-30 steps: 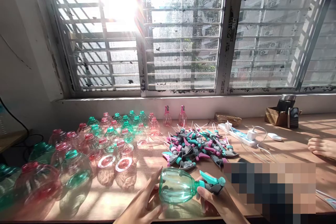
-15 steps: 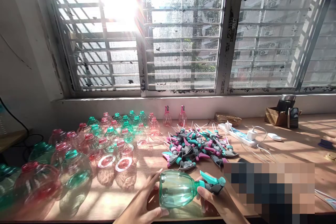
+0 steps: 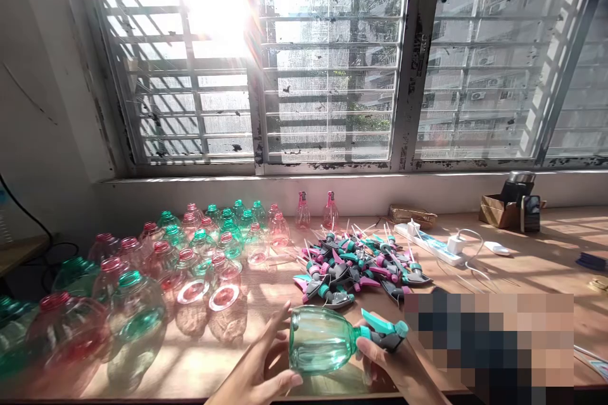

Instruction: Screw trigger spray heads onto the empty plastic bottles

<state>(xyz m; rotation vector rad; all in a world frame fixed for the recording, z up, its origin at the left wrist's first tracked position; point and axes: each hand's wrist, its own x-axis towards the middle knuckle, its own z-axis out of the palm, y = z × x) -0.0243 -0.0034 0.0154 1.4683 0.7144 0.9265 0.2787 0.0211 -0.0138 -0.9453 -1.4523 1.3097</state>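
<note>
A clear green spray bottle (image 3: 320, 338) lies on its side near the table's front edge, its base to the left. Its grey trigger head with a teal lever (image 3: 386, 329) points right. My left hand (image 3: 261, 361) curves around the base, thumb low and fingers partly behind the bottle. At the neck, the thumb and fingers of my right hand (image 3: 387, 364) are closed on the teal collar; some fingertips are hidden under it. Just beyond lies a heap of loose trigger spray heads (image 3: 354, 262) in pink, teal and grey, with thin tubes.
Many open green and pink bottles (image 3: 161, 259) stand on the left. Two pink spray bottles with heads (image 3: 330, 210) stand by the wall. A white power strip (image 3: 427, 243), a woven basket (image 3: 412, 215) and a cardboard box (image 3: 496, 210) sit to the right. A pixelated patch covers the lower right.
The thumb and fingers of my left hand have shifted slightly at the base. The bottle stays almost in place. At the far right edge, a hand has left the view.
</note>
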